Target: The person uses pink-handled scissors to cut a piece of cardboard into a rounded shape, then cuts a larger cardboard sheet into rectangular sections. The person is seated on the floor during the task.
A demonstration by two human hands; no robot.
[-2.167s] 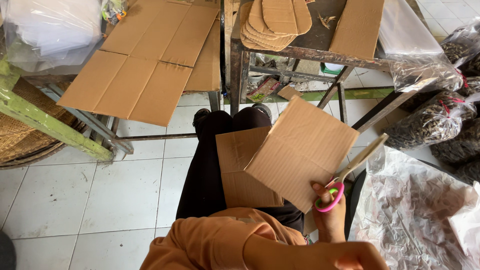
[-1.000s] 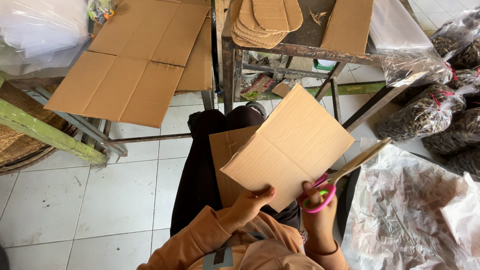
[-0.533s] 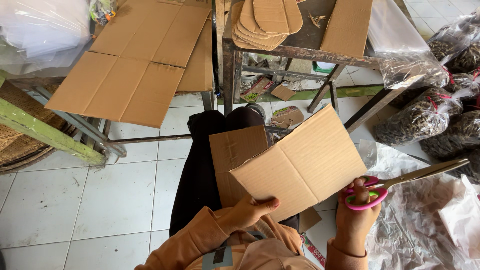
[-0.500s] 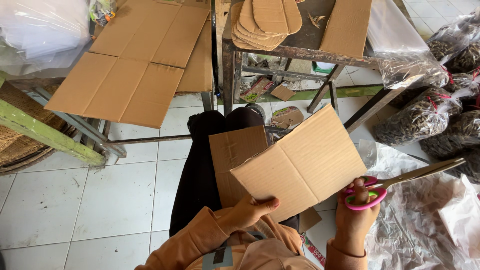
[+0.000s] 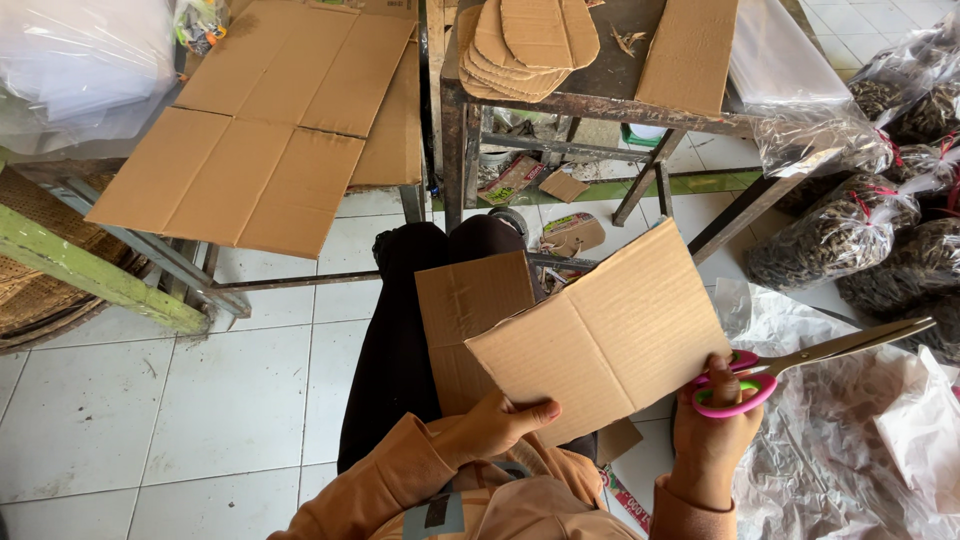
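Here, left hand (image 5: 500,425) pinching cardboard sheet (image 5: 600,335), right hand (image 5: 712,440) gripping scissors (image 5: 790,365)

A dark metal worktop (image 5: 640,60) carries a stack of rounded cardboard cutouts (image 5: 525,40) and a flat cardboard sheet (image 5: 690,50). Cardboard scraps (image 5: 570,232) lie on the white tiled floor (image 5: 230,400).

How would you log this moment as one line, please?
left hand: holds cardboard | right hand: holds scissors, beside cardboard
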